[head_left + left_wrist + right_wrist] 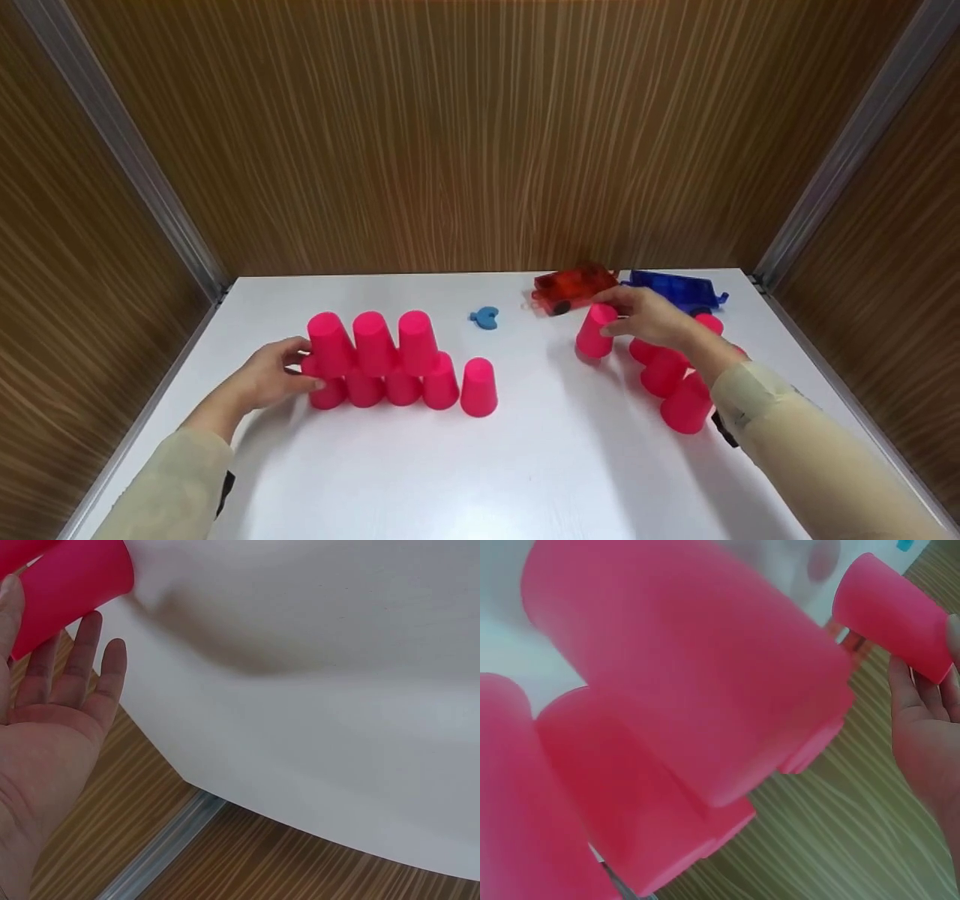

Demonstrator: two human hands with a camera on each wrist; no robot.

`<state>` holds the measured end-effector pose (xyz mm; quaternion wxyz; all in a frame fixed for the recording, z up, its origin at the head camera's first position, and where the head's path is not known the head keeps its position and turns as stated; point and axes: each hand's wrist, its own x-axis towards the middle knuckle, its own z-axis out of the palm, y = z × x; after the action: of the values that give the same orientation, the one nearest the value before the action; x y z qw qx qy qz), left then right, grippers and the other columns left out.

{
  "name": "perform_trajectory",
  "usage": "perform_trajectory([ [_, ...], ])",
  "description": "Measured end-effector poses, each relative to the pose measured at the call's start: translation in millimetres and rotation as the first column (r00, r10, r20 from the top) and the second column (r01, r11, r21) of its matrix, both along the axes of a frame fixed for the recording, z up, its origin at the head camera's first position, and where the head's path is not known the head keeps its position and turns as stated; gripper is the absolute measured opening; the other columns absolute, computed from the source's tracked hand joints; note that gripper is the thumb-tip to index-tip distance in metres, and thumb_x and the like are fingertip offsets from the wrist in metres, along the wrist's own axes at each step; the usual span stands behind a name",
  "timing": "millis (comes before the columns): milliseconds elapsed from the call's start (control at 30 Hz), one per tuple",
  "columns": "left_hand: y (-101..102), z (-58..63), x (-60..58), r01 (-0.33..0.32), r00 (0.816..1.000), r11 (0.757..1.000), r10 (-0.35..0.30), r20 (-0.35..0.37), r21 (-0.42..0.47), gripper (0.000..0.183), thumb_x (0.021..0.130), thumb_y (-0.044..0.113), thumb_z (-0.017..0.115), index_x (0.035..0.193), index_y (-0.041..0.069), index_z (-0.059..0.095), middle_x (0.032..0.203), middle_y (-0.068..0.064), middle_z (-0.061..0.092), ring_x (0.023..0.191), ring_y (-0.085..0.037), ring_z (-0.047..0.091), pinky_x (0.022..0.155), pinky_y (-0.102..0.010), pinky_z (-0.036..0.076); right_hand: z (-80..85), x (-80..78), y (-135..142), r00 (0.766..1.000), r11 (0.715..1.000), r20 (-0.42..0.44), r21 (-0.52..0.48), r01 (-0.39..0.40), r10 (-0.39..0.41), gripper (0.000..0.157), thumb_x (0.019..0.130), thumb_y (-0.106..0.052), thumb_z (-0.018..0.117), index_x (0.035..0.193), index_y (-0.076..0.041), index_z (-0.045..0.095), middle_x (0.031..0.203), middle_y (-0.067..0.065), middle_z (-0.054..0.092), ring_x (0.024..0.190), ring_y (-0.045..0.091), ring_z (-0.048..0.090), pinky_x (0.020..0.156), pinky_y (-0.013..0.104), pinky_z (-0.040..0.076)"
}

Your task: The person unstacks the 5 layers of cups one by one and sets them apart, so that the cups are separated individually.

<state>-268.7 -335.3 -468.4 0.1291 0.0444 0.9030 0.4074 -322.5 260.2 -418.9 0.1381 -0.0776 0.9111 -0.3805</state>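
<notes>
At the left end of a cup stack, my left hand (274, 371) rests with fairly straight fingers (75, 675) and thumb about the leftmost lower pink cup (328, 395). Three upside-down pink cups (373, 341) form the upper row, over a lower row of several. Beside that lower row stands a pink cup (479, 388), a small gap to its left. My right hand (651, 321) pinches another pink cup (592, 336), wide end down and slightly tilted, close over the table. In the right wrist view, thumb and fingers lie on either side of this cup (892, 615).
Several pink cups (686, 405) cluster under and beside my right forearm. A translucent red toy cart (574, 287) and a blue one (671, 289) stand at the back right. A small light-blue piece (486, 317) lies behind the stack. Wood-grain walls (480, 135) enclose the white table (420, 472).
</notes>
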Motion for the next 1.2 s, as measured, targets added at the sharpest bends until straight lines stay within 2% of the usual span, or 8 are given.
perform_trajectory([
  [333, -2.2, -2.3, 3.6, 0.012, 1.000, 1.000, -0.011, -0.023, 0.008, 0.064, 0.090, 0.017, 0.086, 0.143, 0.001, 0.054, 0.138, -0.023, 0.061, 0.131, -0.046, 0.056, 0.103, -0.053, 0.054, -11.1, 0.1, 2.6, 1.000, 0.999, 0.018, 0.053, -0.004, 0.003, 0.067, 0.095, -0.016, 0.082, 0.155, -0.018, 0.054, 0.147, 0.016, 0.056, 0.137, 0.040, 0.051, 0.106, 0.051, 0.053],
  [500, -0.9, -1.5, 4.3, 0.007, 1.000, 1.000, -0.007, -0.007, 0.014, 0.064, 0.090, 0.016, 0.086, 0.144, 0.001, 0.054, 0.139, -0.022, 0.061, 0.132, -0.045, 0.056, 0.102, -0.052, 0.055, -17.4, 0.5, 5.3, 1.000, 0.997, 0.009, 0.073, -0.007, 0.007, 0.068, 0.093, -0.016, 0.084, 0.154, -0.017, 0.055, 0.147, 0.015, 0.056, 0.137, 0.040, 0.050, 0.105, 0.050, 0.054],
  [867, 1.2, 1.7, 2.4, 0.007, 1.000, 1.000, -0.007, -0.002, 0.008, 0.064, 0.090, 0.019, 0.086, 0.144, 0.003, 0.055, 0.139, -0.020, 0.061, 0.132, -0.044, 0.055, 0.104, -0.054, 0.054, -17.1, 1.1, 8.8, 1.000, 0.998, 0.015, 0.070, 0.005, -0.006, 0.068, 0.093, -0.016, 0.083, 0.155, -0.019, 0.054, 0.149, 0.016, 0.055, 0.138, 0.041, 0.048, 0.108, 0.055, 0.050],
  [1200, 0.5, 1.9, 1.9, -0.004, 1.000, 1.000, 0.004, 0.018, 0.000, 0.071, 0.090, 0.023, 0.087, 0.149, 0.004, 0.051, 0.143, -0.021, 0.058, 0.135, -0.045, 0.053, 0.105, -0.054, 0.053, -17.6, 1.5, 10.8, 1.000, 0.998, 0.016, 0.065, 0.021, -0.022, 0.071, 0.094, -0.017, 0.082, 0.158, -0.020, 0.051, 0.150, 0.015, 0.054, 0.138, 0.042, 0.050, 0.107, 0.053, 0.053],
])
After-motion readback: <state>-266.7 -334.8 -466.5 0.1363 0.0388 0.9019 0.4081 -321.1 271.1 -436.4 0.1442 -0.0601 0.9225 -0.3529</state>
